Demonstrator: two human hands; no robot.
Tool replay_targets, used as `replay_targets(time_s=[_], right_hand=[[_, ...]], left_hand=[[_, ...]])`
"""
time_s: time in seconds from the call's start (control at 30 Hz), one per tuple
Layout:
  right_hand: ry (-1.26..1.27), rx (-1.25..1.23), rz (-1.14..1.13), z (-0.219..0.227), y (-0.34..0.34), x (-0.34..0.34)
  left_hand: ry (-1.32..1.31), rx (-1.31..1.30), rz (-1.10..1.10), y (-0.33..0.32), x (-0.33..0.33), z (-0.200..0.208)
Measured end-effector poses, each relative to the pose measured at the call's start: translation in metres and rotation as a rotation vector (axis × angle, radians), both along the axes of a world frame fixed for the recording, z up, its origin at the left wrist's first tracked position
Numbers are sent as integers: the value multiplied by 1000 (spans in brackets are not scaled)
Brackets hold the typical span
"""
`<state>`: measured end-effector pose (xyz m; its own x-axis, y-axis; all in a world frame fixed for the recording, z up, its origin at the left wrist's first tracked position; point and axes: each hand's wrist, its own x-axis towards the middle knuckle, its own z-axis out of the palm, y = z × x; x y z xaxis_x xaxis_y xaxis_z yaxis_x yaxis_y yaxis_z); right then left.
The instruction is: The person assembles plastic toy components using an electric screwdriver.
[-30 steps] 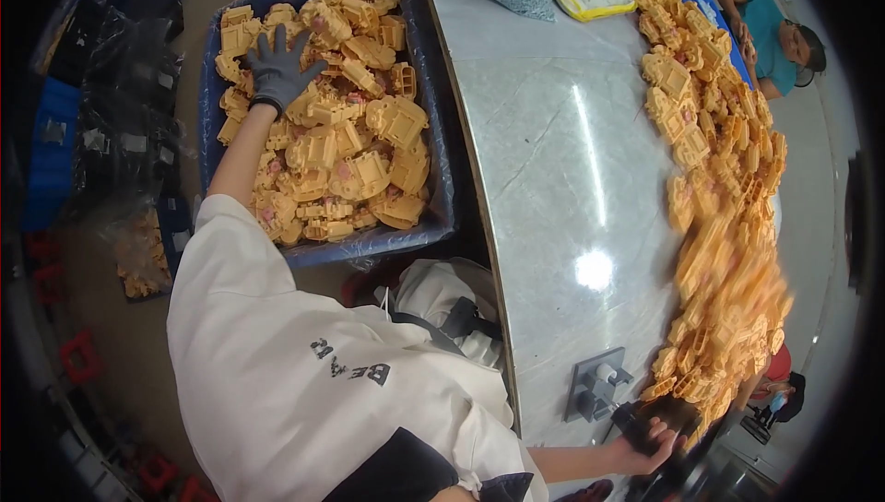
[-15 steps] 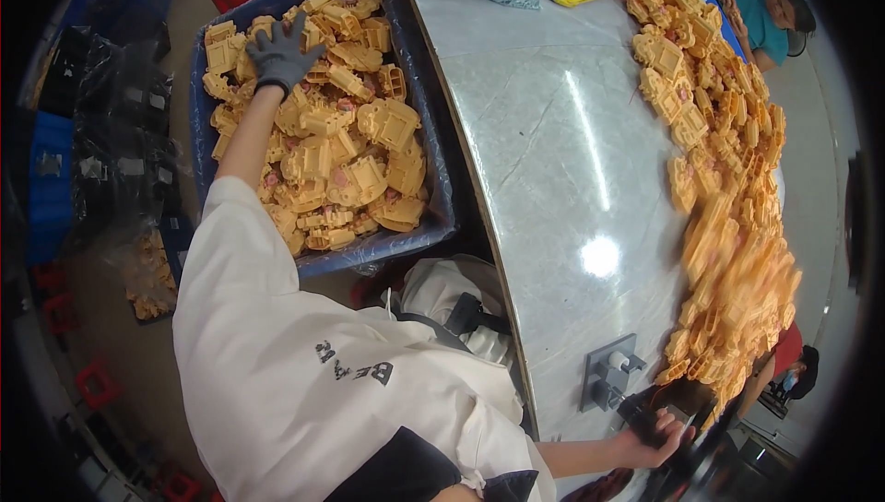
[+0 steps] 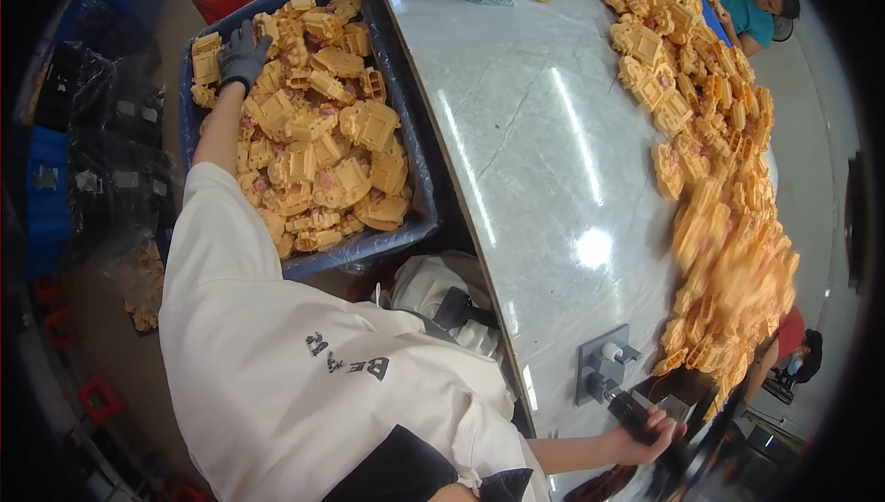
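Grey-gloved left hand (image 3: pixel 242 55) closing on orange plastic part (image 3: pixel 277 36) in blue bin (image 3: pixel 419 216); right hand (image 3: pixel 645 433) gripping black tool (image 3: pixel 627 405) at counter (image 3: pixel 544 188) edge; pick step, next needs lift w/ firm grip

The gloved left hand (image 3: pixel 242 55) reaches far left, arm outstretched; the bare right hand (image 3: pixel 643 435) stays near, fingers curled closed.

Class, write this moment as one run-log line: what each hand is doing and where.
left hand: gloved, on orange parts in blue bin | right hand: bare, gripping dark tool at table edge
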<state>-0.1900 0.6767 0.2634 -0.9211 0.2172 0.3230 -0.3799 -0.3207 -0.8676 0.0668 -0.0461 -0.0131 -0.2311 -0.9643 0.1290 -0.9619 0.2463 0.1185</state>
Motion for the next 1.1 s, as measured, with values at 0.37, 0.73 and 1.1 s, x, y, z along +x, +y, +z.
replay_targets(time_s=[0.37,0.73,1.1], right_hand=[[47,22,68,0,5,-9],[-15,51,47,-3,-10,-12],[0,36,127,-9,-17,-19]], left_hand=[[217,414,-303,248,31,1],[628,308,-66,217,29,-12],[299,462,-655,152,-1,46]])
